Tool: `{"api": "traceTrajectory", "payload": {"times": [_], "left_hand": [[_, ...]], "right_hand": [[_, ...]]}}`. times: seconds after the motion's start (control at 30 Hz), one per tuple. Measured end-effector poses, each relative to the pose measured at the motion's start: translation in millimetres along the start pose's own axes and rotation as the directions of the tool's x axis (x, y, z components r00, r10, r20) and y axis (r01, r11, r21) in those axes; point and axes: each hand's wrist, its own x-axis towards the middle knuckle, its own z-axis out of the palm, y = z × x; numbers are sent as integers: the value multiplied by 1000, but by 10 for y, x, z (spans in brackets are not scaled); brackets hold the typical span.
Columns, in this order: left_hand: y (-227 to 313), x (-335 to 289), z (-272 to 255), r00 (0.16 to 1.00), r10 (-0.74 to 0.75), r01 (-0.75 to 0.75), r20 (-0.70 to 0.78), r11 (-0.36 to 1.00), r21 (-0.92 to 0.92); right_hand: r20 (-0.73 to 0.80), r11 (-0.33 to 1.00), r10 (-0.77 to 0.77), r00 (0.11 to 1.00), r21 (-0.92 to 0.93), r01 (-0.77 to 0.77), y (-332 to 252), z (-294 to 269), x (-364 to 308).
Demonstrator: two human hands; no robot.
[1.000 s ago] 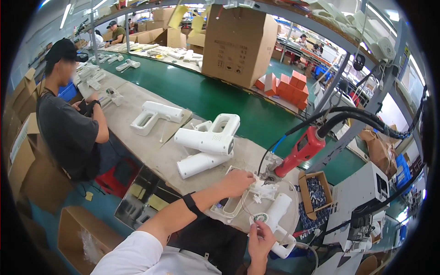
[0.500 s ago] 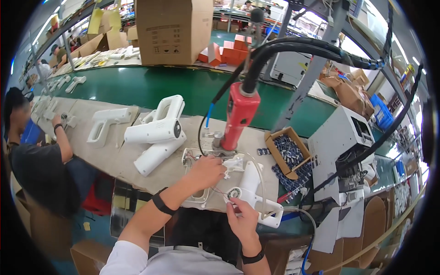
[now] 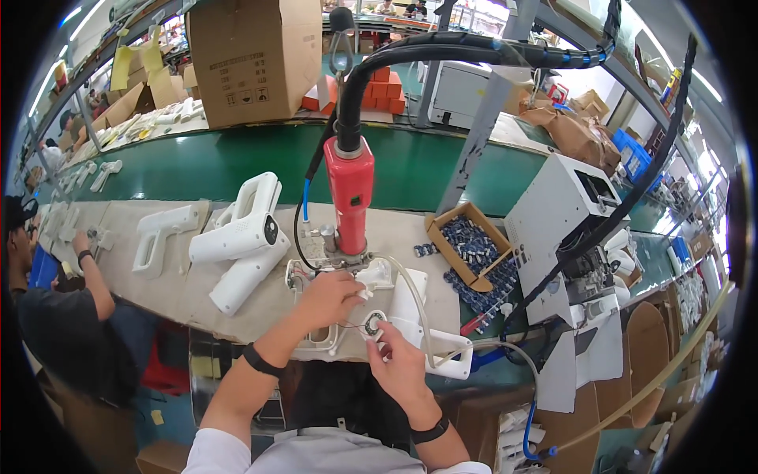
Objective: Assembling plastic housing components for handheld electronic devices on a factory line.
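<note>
My left hand [image 3: 325, 299] reaches over an open white gun-shaped housing half [image 3: 322, 341], just below the red hanging power tool [image 3: 349, 193]. Its fingers are curled closed by a white inner part [image 3: 374, 274]; what they grip is hidden. My right hand [image 3: 401, 365] is closed in a pinch beside a round ring-like part [image 3: 374, 321], and I cannot make out what sits between the fingertips. Thin red wires [image 3: 353, 325] run between the hands. Right of them lies a white gun-shaped housing [image 3: 408, 304], its handle toward the right, crossed by a pale hose [image 3: 420, 304].
Other white gun-shaped housings [image 3: 237, 245] lie to the left. On the right are a cardboard box [image 3: 437, 241] of small dark blue parts, more of these loose, and a white machine [image 3: 545, 229]. A green conveyor [image 3: 300, 158] runs behind; a co-worker [image 3: 67, 316] sits at left.
The whole view has shifted, so the bench and tool appear further left. Both hands keep nearly the same places by the housings, with the fingers still closed.
</note>
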Motion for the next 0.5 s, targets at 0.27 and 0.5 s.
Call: {"api": "traceTrajectory", "payload": {"times": [0.27, 0.5], "left_hand": [[-53, 71, -91, 929, -369, 304, -25, 801, -516], [-91, 186, -219, 853, -515, 457, 83, 661, -595]], "right_hand": [[232, 941, 50, 971, 316, -124, -34, -26, -52], [433, 959, 63, 899, 222, -174, -91, 45, -73]]}}
